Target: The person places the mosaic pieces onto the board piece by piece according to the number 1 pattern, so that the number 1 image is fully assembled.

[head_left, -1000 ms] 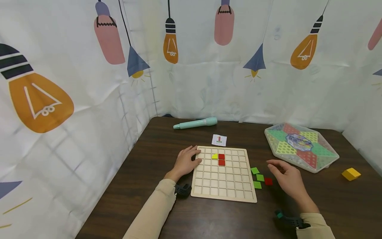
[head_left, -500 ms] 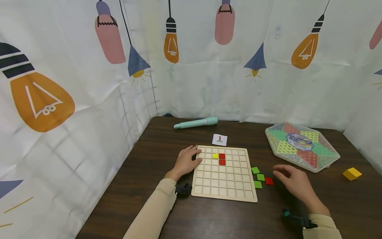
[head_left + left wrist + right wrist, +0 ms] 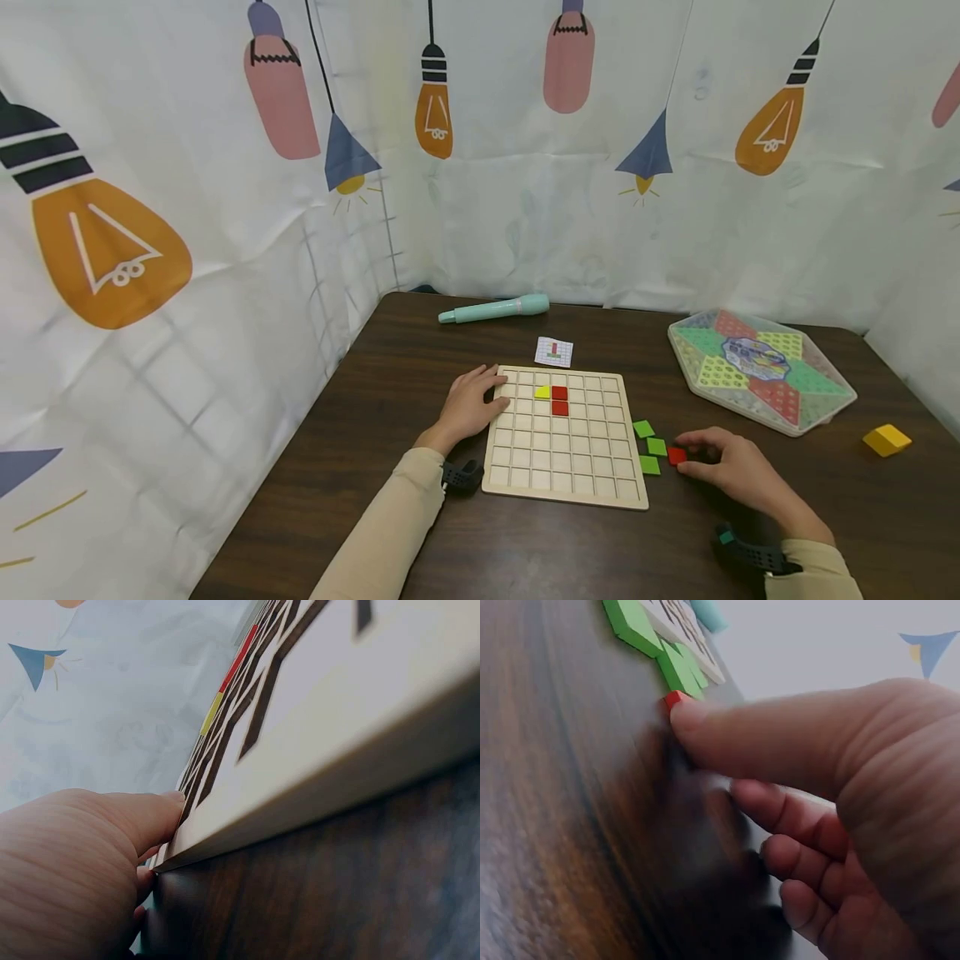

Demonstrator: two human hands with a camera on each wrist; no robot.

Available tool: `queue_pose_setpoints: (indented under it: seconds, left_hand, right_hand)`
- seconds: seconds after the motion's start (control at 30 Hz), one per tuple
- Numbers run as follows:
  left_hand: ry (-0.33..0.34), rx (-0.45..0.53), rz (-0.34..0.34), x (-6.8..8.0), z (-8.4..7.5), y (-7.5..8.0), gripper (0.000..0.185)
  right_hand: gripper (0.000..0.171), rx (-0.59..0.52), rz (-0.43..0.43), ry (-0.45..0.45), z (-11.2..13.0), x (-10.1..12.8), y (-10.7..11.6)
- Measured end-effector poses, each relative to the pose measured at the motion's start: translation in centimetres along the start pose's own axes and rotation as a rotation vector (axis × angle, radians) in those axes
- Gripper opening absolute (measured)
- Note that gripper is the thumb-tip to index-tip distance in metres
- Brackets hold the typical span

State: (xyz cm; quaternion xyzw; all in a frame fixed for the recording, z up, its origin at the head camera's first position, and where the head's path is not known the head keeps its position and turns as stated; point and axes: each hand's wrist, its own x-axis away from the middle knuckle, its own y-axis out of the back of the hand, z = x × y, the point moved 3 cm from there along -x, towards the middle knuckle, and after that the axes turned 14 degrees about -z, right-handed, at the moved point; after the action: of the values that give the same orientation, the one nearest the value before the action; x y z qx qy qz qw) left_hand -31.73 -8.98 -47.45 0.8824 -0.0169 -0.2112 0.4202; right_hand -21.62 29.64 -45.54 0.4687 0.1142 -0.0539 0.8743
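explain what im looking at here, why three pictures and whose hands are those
One person works at a dark table with bare hands and wears three cameras. The wide picture comes from the head; the two close-ups come from each wrist. The left hand rests against the left edge of a wooden grid board, seen very near in the left wrist view. The board holds a yellow piece and two red tiles. The right hand pinches a loose red tile beside three green tiles. Farther off lie a teal pen-like tool, a small card, a hexagonal game tray and a yellow block.
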Motion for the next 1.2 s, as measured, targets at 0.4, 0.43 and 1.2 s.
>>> queue_pose_setpoints:
  seconds: [0.4,0.43,1.2]
  left_hand:
    - [-0.005,-0.011,-0.004,0.0,0.0,0.0,0.045]
    - [-0.004,-0.009,-0.004,0.0,0.0,0.0,0.045]
    - [-0.004,-0.007,-0.007,0.1,-0.2,0.2,0.044]
  right_hand:
    - [0.028,0.046,-0.045,0.027,0.2,-0.2,-0.1]
    - [0.028,0.058,-0.059,0.030,0.2,-0.2,-0.1]
    - [0.036,-0.021,-0.297,0.042,2.1,-1.0,-1.1]
